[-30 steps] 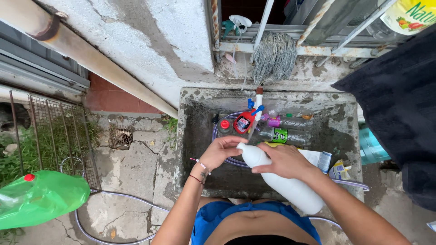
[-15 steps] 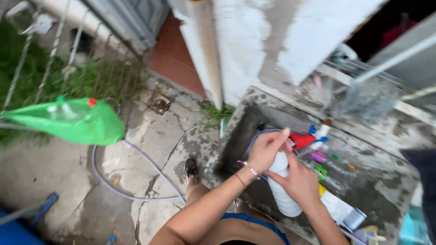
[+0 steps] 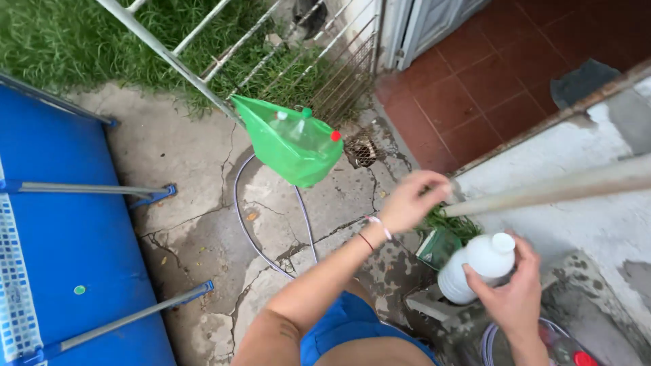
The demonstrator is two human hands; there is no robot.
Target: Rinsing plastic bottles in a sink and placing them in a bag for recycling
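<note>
- Head view: the right hand [image 3: 517, 298] is wrapped around the neck and shoulder of a white plastic bottle [image 3: 475, 268], which stands nearly upright with its open mouth facing up, low at the right of the picture.
- The left hand [image 3: 415, 201] is raised above and to the left of the bottle, apart from it, fingers pinched together; whatever they pinch is too small and blurred to tell.
- Two thin bracelets sit at the left wrist [image 3: 376, 230].
- A pale pipe [image 3: 563, 190] runs slantwise just above the bottle, in front of a rough white wall [image 3: 597, 224].
- A green plastic bag [image 3: 291, 146] holding clear bottles hangs from a metal rail, well to the left of the hands.
- A grey hose [image 3: 271, 237] curves over the cracked concrete floor [image 3: 183, 156].
- A blue framed pool [image 3: 61, 257] fills the left edge; grass [image 3: 81, 41] lies beyond the rail, red tiles [image 3: 488, 74] at top right.
- Blue shorts [image 3: 339, 325] show at the bottom.
</note>
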